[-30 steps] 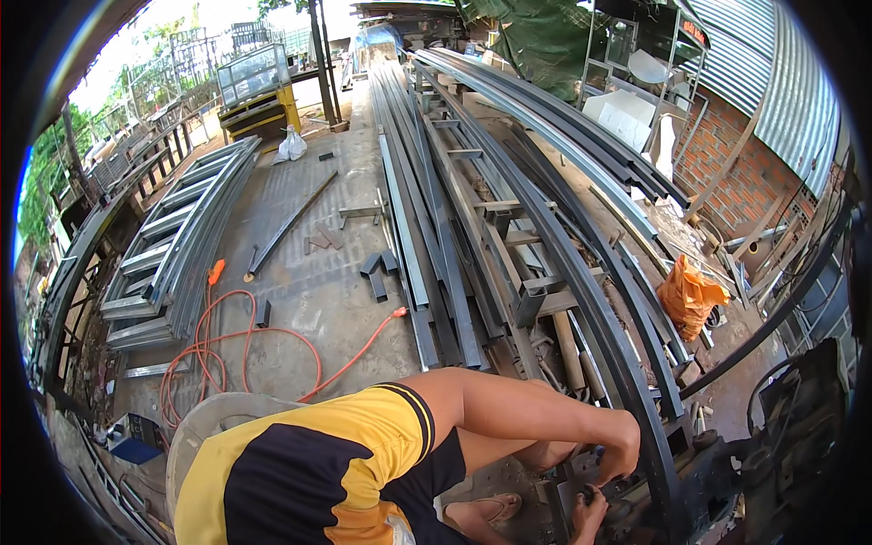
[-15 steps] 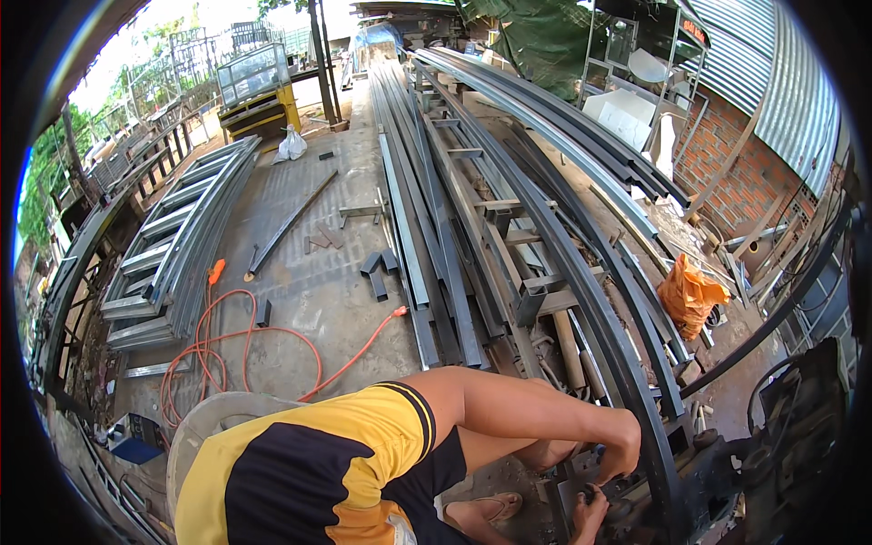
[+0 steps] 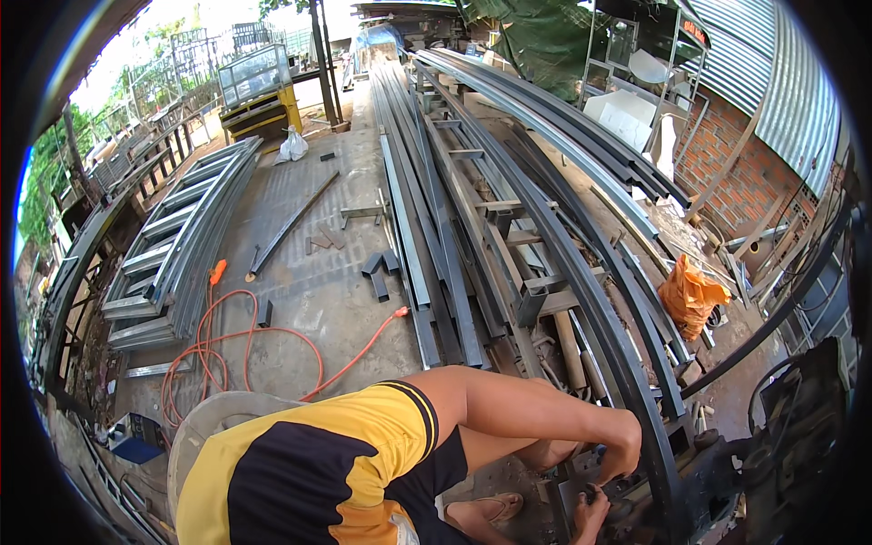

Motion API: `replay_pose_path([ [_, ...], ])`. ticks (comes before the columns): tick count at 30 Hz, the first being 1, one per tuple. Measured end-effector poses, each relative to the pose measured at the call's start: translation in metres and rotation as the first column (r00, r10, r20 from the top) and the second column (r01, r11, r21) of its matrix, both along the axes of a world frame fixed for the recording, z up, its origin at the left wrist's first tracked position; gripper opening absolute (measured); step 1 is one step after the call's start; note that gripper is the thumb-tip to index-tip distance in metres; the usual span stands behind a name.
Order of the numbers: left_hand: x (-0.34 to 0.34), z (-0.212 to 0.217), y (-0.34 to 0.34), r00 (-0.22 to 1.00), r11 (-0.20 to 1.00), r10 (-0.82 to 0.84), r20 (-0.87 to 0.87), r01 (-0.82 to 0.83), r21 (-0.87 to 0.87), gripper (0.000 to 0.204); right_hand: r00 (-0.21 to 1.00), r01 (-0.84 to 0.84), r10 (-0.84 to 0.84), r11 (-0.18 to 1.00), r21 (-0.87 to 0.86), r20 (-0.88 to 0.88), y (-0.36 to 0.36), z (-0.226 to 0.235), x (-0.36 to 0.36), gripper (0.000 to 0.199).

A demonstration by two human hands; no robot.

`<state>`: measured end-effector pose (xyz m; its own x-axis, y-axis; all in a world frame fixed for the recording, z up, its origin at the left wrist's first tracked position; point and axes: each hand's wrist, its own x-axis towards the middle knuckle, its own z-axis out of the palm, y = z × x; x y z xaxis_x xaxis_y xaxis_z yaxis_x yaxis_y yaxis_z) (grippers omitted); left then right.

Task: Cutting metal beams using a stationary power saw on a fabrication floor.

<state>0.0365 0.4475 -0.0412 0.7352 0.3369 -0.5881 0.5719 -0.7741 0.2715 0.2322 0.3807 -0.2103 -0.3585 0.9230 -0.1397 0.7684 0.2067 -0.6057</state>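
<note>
Neither of my hands shows in the head view. A co-worker in a yellow and black shirt (image 3: pixel 318 463) and a pale hat (image 3: pixel 213 418) crouches at the lower middle, one sandalled foot (image 3: pixel 490 509) on the floor. The co-worker's upper hand (image 3: pixel 622 445) rests on a dark curved steel rail (image 3: pixel 581 282). The lower hand (image 3: pixel 590 513) is down at a dark metal part by the rail's near end; what it grips is too dark to tell.
Long steel channels (image 3: pixel 409 227) and curved rails run away up the concrete floor. Ladder-like steel frames (image 3: pixel 173 245) lie at the left beside a coiled orange cable (image 3: pixel 236 354). An orange bag (image 3: pixel 690 295), a brick wall (image 3: pixel 736 173) and dark machinery (image 3: pixel 799 427) stand at the right.
</note>
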Motion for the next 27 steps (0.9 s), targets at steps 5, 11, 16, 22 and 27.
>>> replay_pose_path([
  [5,0.001,0.000,0.001,1.000,1.000,-0.009,0.011,0.009,-0.005,0.057,1.000,-0.004,0.004,1.000,-0.003,-0.006,-0.001,-0.001,0.003,0.032],
  [11,-0.004,-0.001,0.001,0.997,0.997,0.071,0.011,-0.071,-0.042,0.059,1.000,-0.015,0.015,1.000,0.008,-0.017,0.001,-0.003,0.000,0.033],
  [16,0.001,-0.001,0.001,0.999,0.998,0.043,0.011,-0.043,-0.037,0.059,1.000,-0.018,0.018,1.000,-0.014,0.011,0.000,-0.003,0.005,0.033],
  [22,0.000,-0.004,0.002,0.999,0.999,0.032,0.018,-0.032,-0.009,0.057,0.999,-0.019,0.021,0.999,-0.044,0.040,-0.001,0.007,-0.002,0.034],
  [27,-0.001,0.001,0.001,0.998,0.997,0.063,0.000,-0.063,-0.051,0.058,0.996,-0.030,0.035,0.997,-0.067,0.078,0.004,0.000,0.002,0.034],
])
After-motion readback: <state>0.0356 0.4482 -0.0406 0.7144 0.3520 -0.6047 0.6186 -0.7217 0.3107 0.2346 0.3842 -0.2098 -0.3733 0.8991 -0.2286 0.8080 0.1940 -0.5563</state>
